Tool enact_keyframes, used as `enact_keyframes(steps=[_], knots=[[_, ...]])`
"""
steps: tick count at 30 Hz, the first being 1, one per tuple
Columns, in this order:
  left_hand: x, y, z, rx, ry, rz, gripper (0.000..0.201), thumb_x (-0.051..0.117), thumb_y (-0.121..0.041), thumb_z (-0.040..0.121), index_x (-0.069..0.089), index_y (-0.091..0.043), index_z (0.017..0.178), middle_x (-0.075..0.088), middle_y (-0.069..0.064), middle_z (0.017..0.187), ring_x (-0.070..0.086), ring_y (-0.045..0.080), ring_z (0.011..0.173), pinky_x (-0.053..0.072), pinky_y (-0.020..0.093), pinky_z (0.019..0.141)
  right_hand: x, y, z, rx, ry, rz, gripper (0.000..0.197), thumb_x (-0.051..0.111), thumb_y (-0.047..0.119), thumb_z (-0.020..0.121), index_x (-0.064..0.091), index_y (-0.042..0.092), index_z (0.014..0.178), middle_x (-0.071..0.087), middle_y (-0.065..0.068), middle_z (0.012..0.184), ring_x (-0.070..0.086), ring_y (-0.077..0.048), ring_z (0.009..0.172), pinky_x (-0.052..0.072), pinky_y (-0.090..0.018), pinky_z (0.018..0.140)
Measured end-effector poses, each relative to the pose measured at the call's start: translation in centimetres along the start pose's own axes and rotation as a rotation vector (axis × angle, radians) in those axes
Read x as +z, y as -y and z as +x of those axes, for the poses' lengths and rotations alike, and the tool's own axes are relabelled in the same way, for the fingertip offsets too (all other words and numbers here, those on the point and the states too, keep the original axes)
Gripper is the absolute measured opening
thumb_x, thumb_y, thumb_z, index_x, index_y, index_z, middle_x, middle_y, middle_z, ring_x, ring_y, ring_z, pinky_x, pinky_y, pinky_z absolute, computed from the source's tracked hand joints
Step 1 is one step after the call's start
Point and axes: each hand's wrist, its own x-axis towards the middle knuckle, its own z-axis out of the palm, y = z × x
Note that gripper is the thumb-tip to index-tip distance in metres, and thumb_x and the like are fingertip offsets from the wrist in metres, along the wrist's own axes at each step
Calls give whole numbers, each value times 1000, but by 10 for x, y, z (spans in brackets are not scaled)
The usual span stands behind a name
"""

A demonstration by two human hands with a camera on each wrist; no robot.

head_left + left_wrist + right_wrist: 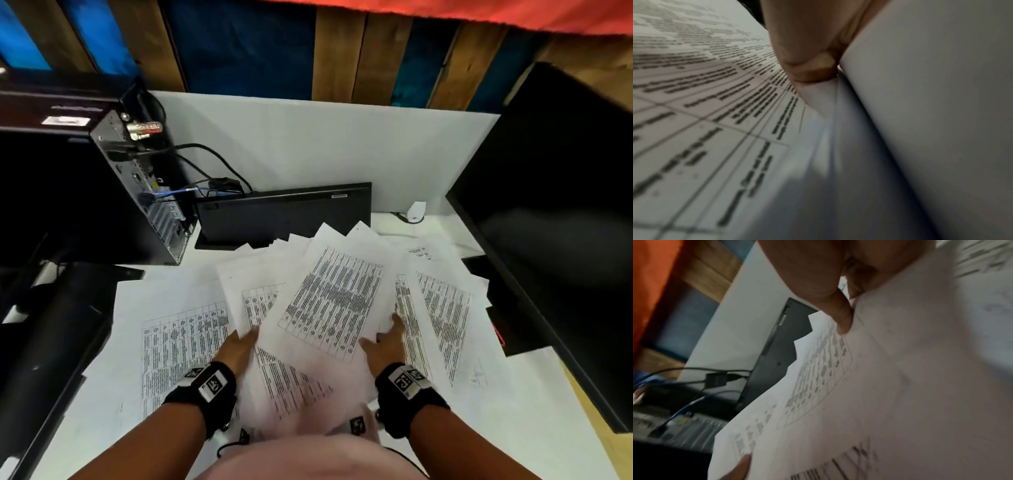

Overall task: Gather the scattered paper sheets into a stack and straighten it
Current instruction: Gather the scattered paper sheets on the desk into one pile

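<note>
White tabletop (102, 425) carries fanned paper sheets (332, 301); left hand (239, 346) and right hand (383, 339) each pinch the pile's sides. Gathering underway; next, square the edges.

Head view is evenly lit from overhead, the paper sheets (329, 301) bright white, table print readable but soft. Strong barrel bend at the edges: the monitor (561, 219) at three o'clock bows outward. At six o'clock a pink blur smears the frame. Left wrist view is dim and grey, print sharpest at ten o'clock, smeared toward seven. Right wrist view is murky, motion-blurred throughout, worst at two o'clock.
</note>
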Motion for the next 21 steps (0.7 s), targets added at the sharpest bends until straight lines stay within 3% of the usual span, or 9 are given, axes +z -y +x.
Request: enact_keyframes(steps=[2, 5, 8, 13, 17, 21], knots=[[1, -1, 1, 1, -11, 20, 54, 47, -34, 99, 40, 0, 140, 50, 16, 139, 48, 32, 128, 35, 35, 104, -4, -5, 11, 15, -24, -93, 65, 63, 7, 88, 32, 21, 143, 60, -9, 107, 58, -27, 95, 46, -28, 82], [0, -6, -1, 7, -23, 12, 52, 49, -30, 98, 42, 3, 138, 52, 19, 138, 49, 32, 125, 36, 32, 98, -9, -1, 17, -61, -68, -147, 38, 65, 11, 87, 52, 22, 121, 57, -1, 80, 55, -20, 73, 43, -23, 62], [1, -6, 3, 11, -44, 17, 52, 50, -30, 98, 44, 3, 138, 53, 20, 136, 51, 33, 123, 38, 32, 96, -15, -1, 24, -125, -126, -215, 21, 65, 6, 84, 54, 21, 93, 62, -8, 78, 60, -26, 75, 50, -30, 69], [-1, -13, 1, -4, -131, 73, 52, 46, -36, 98, 45, 0, 137, 56, 21, 130, 54, 36, 116, 45, 42, 98, -33, -3, 35, -122, -85, -402, 22, 62, 3, 84, 51, 19, 74, 58, -7, 81, 53, -22, 77, 39, -23, 71], [-7, -21, -1, -11, -93, 171, 55, 46, -36, 98, 42, 1, 138, 53, 20, 134, 51, 37, 122, 42, 40, 100, -50, 4, 45, -122, 76, -568, 10, 60, 7, 83, 62, 16, 78, 65, -8, 87, 61, -25, 83, 47, -28, 74], [-7, -32, -1, 8, -18, 215, 58, 47, -40, 97, 40, -2, 141, 47, 14, 142, 47, 34, 129, 37, 40, 107, -50, 14, 51, -140, 199, -618, 27, 59, 3, 82, 50, 21, 64, 58, -3, 72, 60, -26, 76, 53, -37, 69]])
